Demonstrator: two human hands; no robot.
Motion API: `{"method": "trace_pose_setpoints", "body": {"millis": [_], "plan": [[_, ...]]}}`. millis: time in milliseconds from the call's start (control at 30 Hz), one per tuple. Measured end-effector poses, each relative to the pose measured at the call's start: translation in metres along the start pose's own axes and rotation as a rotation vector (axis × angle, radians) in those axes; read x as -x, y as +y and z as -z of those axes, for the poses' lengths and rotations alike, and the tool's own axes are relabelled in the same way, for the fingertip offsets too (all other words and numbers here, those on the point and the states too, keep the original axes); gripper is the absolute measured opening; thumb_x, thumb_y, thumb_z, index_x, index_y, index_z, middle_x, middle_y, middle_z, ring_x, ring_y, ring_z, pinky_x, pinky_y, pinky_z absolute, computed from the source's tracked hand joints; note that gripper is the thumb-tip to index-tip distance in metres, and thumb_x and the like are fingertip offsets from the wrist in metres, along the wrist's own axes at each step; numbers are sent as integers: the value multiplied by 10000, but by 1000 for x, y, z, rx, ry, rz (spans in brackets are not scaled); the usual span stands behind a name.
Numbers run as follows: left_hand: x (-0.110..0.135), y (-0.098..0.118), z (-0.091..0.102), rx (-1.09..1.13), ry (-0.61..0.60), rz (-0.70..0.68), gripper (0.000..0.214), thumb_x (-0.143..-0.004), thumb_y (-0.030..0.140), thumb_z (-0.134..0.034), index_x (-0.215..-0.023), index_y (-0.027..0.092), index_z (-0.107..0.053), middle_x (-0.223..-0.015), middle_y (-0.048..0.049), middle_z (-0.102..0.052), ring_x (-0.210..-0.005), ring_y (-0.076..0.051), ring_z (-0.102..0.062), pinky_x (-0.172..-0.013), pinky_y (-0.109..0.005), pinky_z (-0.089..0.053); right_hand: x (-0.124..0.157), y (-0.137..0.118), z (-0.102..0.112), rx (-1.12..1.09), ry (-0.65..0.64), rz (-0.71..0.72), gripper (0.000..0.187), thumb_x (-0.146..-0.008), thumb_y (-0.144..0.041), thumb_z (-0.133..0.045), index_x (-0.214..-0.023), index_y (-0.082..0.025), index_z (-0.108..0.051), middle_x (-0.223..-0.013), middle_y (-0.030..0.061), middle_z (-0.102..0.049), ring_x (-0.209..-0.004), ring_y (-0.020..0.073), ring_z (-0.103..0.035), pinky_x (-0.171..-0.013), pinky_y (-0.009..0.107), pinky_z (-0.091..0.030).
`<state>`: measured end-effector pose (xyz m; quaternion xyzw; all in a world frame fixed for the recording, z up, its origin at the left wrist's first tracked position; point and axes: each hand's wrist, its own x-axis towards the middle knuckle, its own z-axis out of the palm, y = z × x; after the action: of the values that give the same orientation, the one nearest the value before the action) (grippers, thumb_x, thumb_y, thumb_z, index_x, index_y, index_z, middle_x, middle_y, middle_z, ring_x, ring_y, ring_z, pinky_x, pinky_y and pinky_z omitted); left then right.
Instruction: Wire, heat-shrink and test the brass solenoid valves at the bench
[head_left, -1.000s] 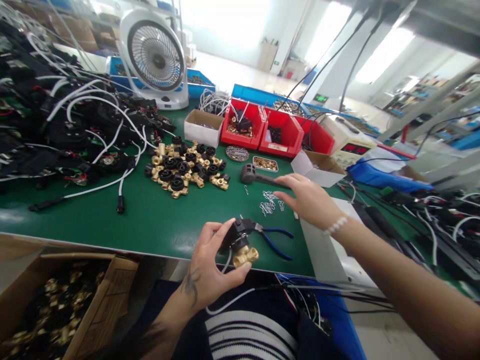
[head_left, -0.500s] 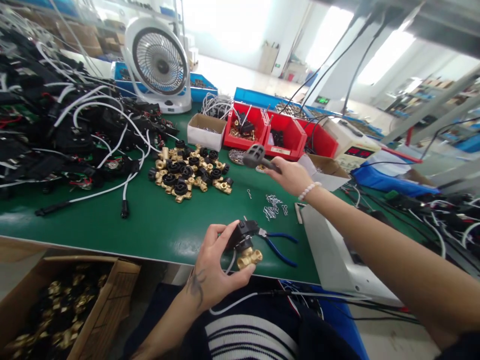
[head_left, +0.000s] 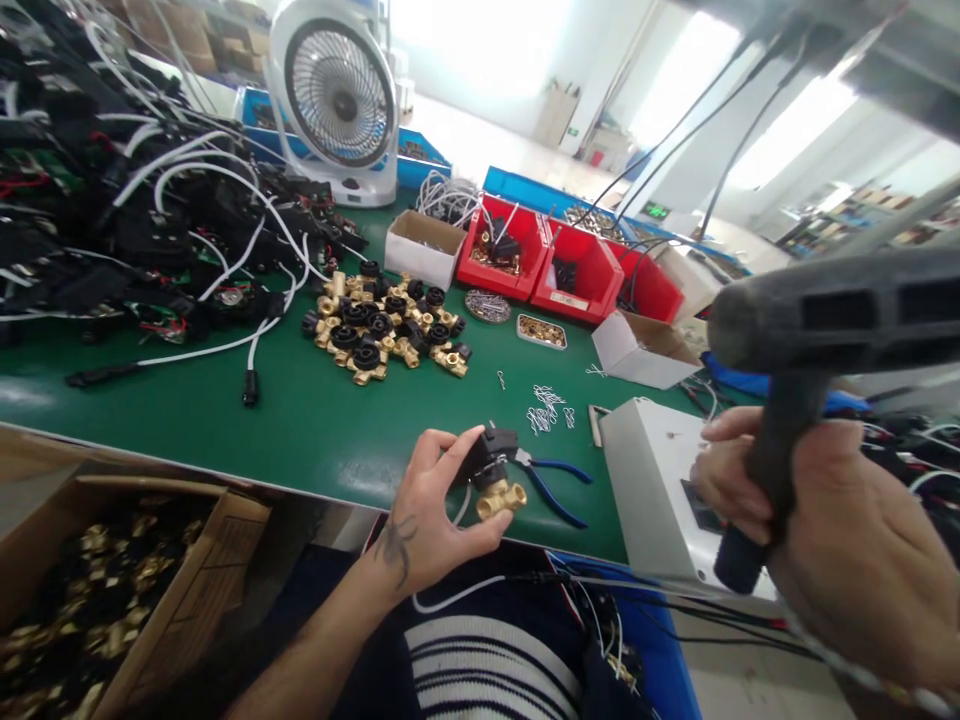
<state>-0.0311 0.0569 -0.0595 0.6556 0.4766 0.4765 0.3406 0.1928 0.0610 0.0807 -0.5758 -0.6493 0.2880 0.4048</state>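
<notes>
My left hand is closed around a brass valve with a black housing, holding it at the table's front edge. The brass body points down and right, and a white cable hangs from the housing. At the right, close to the camera, my right hand grips the handle of a dark grey hammer, its head raised. Blue-handled pliers lie just right of the valve. Beyond them is a small heap of metal spring clips, with one clip apart.
Brass valve bodies with black caps are piled mid-table. Cabled black housings crowd the left, near a fan. Red bins stand behind. A white machine is at right; a carton of brass parts sits lower left.
My right hand has swung the hammer from above the table's back toward the right and nearer the camera. My left hand still holds the valve in nearly the same place.
</notes>
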Motion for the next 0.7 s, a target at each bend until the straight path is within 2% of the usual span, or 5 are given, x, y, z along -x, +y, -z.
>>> {"method": "trace_pose_setpoints", "body": {"millis": [200,367,433,567,700], "plan": [[1,0,1,9,-17,9,718,-734,308,-713,-1395,193,-457,-1109,-64,-494,-1046,-211,-554,-893,-377,-560,2,7,-7,182,-525,-218,507,-885,-676,-523,-695,-206,-530,-555,-32,-428,-469,106,-358,-392,235,-268],[1,0,1,-11,-21,2,714,-730,317,-717,-1387,194,-466,-1129,-70,-489,-1063,-220,-534,-938,-408,-534,0,2,-1,-110,-95,-132,471,-951,-669,-381,-847,-243,-552,-489,-70,-344,-404,103,-284,-380,233,-256],[1,0,1,-13,-22,3,714,-728,314,-717,-1384,180,-468,-1124,-74,-489,-1058,-221,-534,-941,-407,-530,3,6,-8,-75,-154,-131,506,-929,-703,-385,-790,-240,-533,-494,-62,-360,-412,107,-302,-379,236,-262],[1,1,1,1,-26,7,713,-724,312,-711,-1381,183,-465,-1112,-70,-486,-1044,-219,-547,-922,-393,-537,5,14,-14,179,-501,-231,555,-878,-724,-470,-650,-218,-477,-544,-31,-412,-453,109,-343,-377,233,-255],[0,3,1,-43,-37,-22,703,-725,325,-713,-1371,178,-477,-1107,-73,-490,-1026,-220,-546,-924,-391,-528,2,10,-5,-12,-95,-97,440,-980,-630,-331,-809,-264,-505,-505,-53,-350,-414,128,-296,-387,259,-258]]}}
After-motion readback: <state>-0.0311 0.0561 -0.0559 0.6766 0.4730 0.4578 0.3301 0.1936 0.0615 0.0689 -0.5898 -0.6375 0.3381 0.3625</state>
